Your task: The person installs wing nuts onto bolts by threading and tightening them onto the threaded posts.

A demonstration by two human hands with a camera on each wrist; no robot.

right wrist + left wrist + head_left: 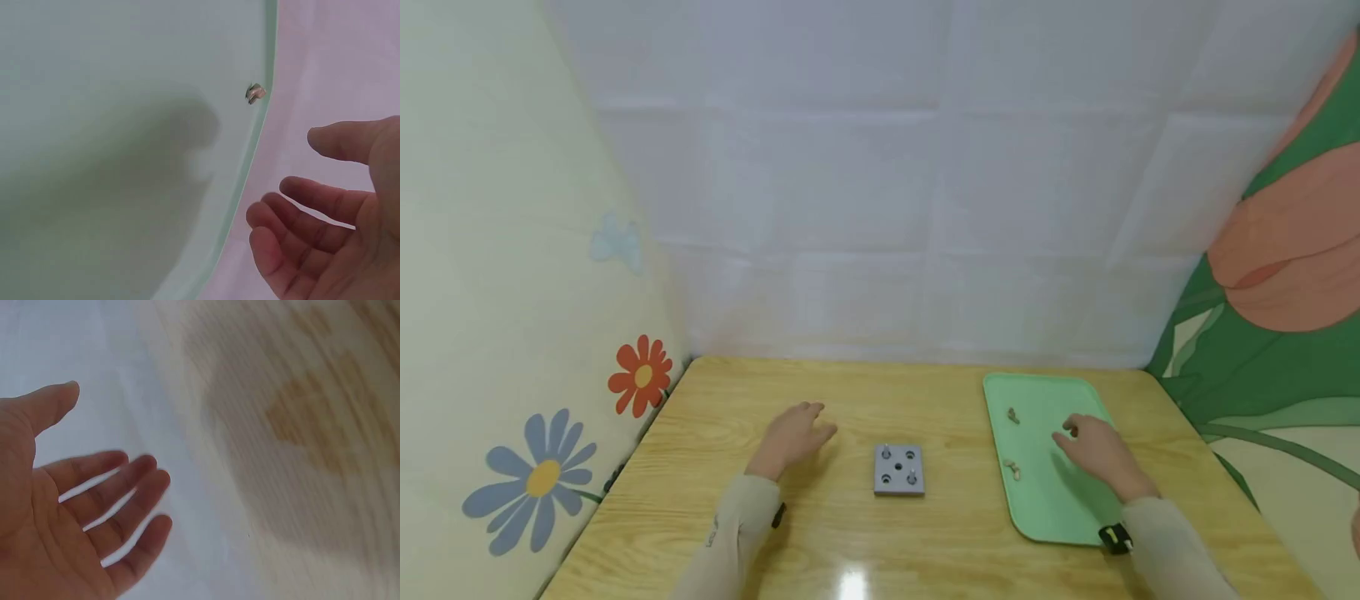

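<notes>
My left hand [792,437] hovers over the table left of a square grey metal block [898,481]. Its fingers are spread apart and hold nothing, as the left wrist view shows. The block has several holes, and an upright metal pin [886,452] stands at its back left, with another pin [912,477] at its front right. Above the green tray [1052,517] is my right hand [1097,454], fingers loosely bent around nothing. Two small brass-toned metal pieces lie along the tray's left side, a back piece [1013,415] and a front piece [1012,469].
The wood-grain table [955,550] runs back to a creased white cloth [880,208]. A flower-patterned cloth [542,479] hangs on the left, and a green and pink patterned one [1292,258] on the right. Dark bands sit at both wrists.
</notes>
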